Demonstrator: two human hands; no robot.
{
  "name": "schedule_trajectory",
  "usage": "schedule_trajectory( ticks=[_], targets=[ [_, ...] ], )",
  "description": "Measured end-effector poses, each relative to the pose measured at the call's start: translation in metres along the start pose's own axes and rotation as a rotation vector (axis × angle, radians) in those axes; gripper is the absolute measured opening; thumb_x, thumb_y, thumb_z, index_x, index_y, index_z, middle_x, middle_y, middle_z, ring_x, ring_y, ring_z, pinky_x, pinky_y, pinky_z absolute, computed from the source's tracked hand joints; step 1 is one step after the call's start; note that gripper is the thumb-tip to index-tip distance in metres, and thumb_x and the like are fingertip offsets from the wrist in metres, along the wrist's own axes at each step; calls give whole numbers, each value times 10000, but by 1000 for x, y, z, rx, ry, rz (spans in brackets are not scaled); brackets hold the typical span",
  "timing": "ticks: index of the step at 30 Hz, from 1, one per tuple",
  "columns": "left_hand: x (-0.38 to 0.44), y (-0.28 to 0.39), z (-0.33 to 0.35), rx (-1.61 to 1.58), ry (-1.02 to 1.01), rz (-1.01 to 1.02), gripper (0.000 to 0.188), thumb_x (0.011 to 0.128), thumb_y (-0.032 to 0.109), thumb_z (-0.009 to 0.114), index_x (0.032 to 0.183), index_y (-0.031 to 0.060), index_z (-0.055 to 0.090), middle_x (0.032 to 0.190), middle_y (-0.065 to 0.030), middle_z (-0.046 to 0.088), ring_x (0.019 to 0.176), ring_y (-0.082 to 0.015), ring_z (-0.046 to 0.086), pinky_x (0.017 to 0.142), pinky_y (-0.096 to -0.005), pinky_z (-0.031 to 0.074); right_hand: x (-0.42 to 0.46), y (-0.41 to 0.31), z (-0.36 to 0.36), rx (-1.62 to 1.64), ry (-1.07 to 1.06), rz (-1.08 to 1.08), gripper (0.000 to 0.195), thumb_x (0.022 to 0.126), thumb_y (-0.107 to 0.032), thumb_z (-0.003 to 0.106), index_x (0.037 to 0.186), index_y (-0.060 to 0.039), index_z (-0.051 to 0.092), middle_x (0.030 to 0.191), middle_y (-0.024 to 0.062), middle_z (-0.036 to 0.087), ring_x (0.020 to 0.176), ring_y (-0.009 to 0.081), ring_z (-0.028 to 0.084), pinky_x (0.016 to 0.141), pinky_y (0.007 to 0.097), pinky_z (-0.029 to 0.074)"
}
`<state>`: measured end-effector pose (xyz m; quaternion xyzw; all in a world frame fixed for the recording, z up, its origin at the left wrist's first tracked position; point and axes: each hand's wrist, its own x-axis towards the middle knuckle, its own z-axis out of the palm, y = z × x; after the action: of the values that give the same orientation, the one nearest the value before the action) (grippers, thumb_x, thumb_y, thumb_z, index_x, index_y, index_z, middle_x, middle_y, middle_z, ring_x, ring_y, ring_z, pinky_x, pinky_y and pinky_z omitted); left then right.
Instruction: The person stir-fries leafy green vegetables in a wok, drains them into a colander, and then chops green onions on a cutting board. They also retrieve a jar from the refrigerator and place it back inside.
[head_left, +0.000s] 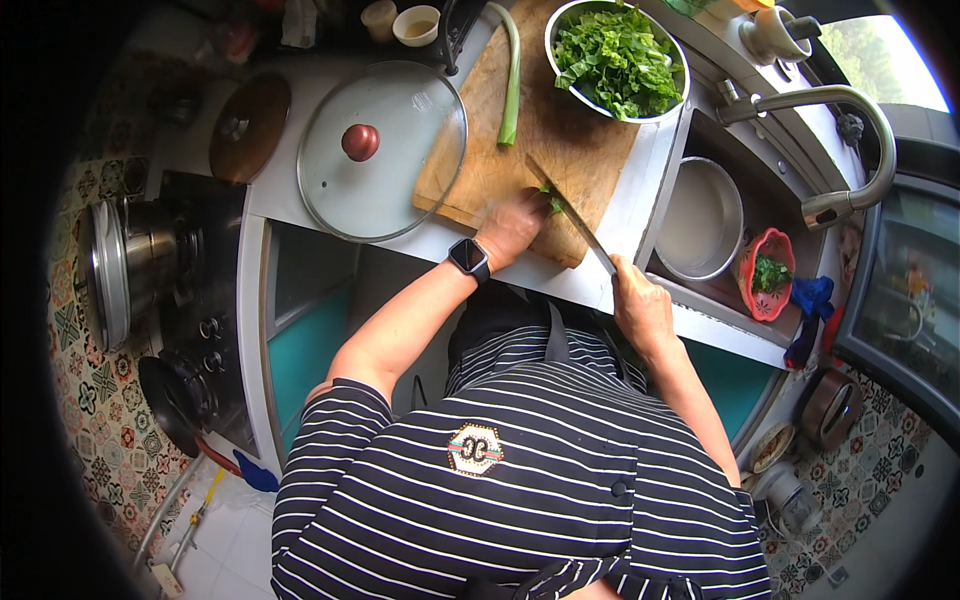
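Observation:
My right hand (643, 306) grips a kitchen knife (574, 214), its blade angled up and left across the wooden cutting board (555, 161). Against the blade's left side lie a few bits of chopped greens (555, 202). My left hand (516, 225), blurred, is beside them over the board's near edge; its fingertips are unclear, and whether it holds anything I cannot tell. A long green stalk (513, 90) lies farther up the board. At the board's far right stands a white-rimmed bowl of cut leafy greens (619, 64).
A glass lid with a red knob (360, 142) overlaps the board's left side. Rightward, the sink (697, 135) holds a metal pot of cloudy liquid (699, 217) and a red basket of chopped greens (766, 274), under a curved faucet (885, 150). At far left, a steel pot (142, 262) stands on the stove (214, 300).

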<state>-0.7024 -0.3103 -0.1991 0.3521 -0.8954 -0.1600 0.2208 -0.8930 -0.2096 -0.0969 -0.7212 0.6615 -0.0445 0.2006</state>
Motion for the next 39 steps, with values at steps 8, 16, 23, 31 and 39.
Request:
schedule_trajectory(
  ticks=[8, 16, 23, 31, 39],
  targets=[
    [2, -1, 1, 22, 45, 29, 236, 648, 47, 504, 869, 27, 581, 934, -94, 558, 873, -245, 534, 718, -304, 473, 21, 9, 23, 77, 69, -28, 239, 799, -65, 443, 1038, -80, 451, 809, 169, 565, 628, 375, 558, 559, 443, 460],
    [9, -2, 15, -54, 136, 28, 290, 694, 34, 497, 971, 58, 580, 986, -86, 549, 912, -252, 519, 764, -302, 458, 15, 2, -14, -28, -40, 12, 215, 794, -63, 444, 1007, -89, 459, 771, 158, 565, 610, 367, 561, 541, 439, 458],
    [8, -5, 15, -56, 63, 15, 267, 680, 42, 525, 942, 52, 579, 972, -85, 551, 899, -256, 517, 760, -321, 455, 28, 11, 15, 6, 16, 9, 213, 805, -69, 433, 1016, -95, 449, 784, 160, 562, 605, 374, 555, 538, 448, 454],
    [5, -11, 24, -109, 213, 60, 254, 675, 48, 495, 913, 49, 585, 929, -76, 564, 913, -245, 499, 789, -316, 430, 14, -1, -17, 19, -27, 11, 224, 795, -60, 481, 1018, -70, 456, 801, 170, 576, 644, 373, 561, 554, 445, 456],
    [2, -12, 21, -102, 85, -9, 262, 645, 32, 559, 904, 59, 585, 909, -99, 569, 856, -265, 543, 738, -328, 461, 28, 4, 16, 10, -15, 30, 240, 804, -78, 476, 1042, -84, 442, 852, 171, 574, 664, 377, 561, 571, 446, 460]
  ],
)
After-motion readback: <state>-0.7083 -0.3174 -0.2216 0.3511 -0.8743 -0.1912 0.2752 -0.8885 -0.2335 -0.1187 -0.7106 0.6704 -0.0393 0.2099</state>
